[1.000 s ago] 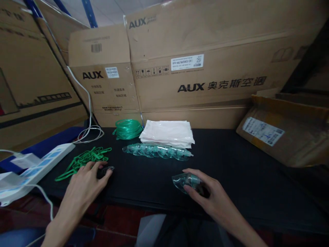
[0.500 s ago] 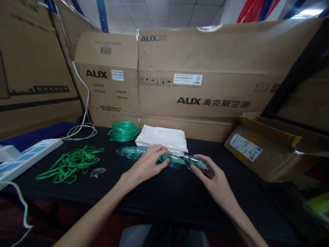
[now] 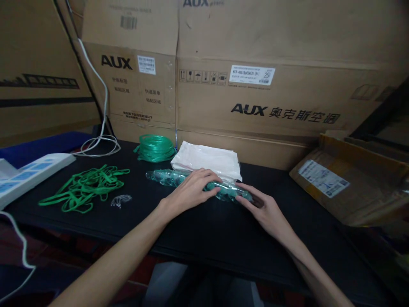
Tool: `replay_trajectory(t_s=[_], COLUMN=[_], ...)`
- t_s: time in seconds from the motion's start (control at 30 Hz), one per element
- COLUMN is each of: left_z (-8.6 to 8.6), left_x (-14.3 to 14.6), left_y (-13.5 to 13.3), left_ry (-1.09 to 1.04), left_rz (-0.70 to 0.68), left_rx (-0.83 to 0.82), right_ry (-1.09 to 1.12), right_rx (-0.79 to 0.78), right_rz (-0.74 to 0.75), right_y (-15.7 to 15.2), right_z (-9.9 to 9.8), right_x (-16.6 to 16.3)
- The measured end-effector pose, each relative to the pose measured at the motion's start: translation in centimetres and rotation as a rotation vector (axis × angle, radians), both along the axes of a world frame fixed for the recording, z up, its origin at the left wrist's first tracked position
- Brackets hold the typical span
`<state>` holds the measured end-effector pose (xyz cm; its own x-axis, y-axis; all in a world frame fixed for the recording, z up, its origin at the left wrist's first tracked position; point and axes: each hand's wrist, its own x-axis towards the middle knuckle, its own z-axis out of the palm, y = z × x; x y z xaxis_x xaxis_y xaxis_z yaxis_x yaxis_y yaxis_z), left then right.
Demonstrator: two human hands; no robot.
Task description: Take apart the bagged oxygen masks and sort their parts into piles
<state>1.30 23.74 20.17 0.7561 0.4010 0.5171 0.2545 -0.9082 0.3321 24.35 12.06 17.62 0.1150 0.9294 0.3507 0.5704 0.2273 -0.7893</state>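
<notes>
A row of nested translucent green plastic masks (image 3: 166, 177), like oxygen masks, lies across the black table. Over the middle of this row curls my left hand (image 3: 200, 187), its fingers bent round the masks and hiding part of them. At the right end, my right hand (image 3: 260, 207) grips the last clear-green mask (image 3: 241, 192) between thumb and fingers, against its neighbour. Just behind the row is a stack of white plastic bags (image 3: 207, 160). To the left lie a heap of green elastic straps (image 3: 92, 187) and a small pile of metal clips (image 3: 120, 200).
A coil of green tubing (image 3: 156, 148) sits at the back, against large cardboard boxes (image 3: 204, 102). An open brown carton (image 3: 338, 181) stands at the right. A white power strip (image 3: 38, 175) and a white cable (image 3: 104, 106) occupy the left side.
My right hand has brought the end mask left against the row, closing the small gap between them. The left hand stays on the row. The view has tilted downward.
</notes>
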Motion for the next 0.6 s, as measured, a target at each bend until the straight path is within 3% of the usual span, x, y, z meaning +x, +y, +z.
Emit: replay_trajectory(t_s=[0.6], left_z=[-0.5], left_x=[0.0], left_y=[0.2], left_ry=[-0.045], left_rz=[-0.019], left_rx=[0.007], right_ry=[-0.392], right_rx=[0.119], right_rz=[0.099], right_y=[0.6], right_z=[1.0], right_x=[-1.2])
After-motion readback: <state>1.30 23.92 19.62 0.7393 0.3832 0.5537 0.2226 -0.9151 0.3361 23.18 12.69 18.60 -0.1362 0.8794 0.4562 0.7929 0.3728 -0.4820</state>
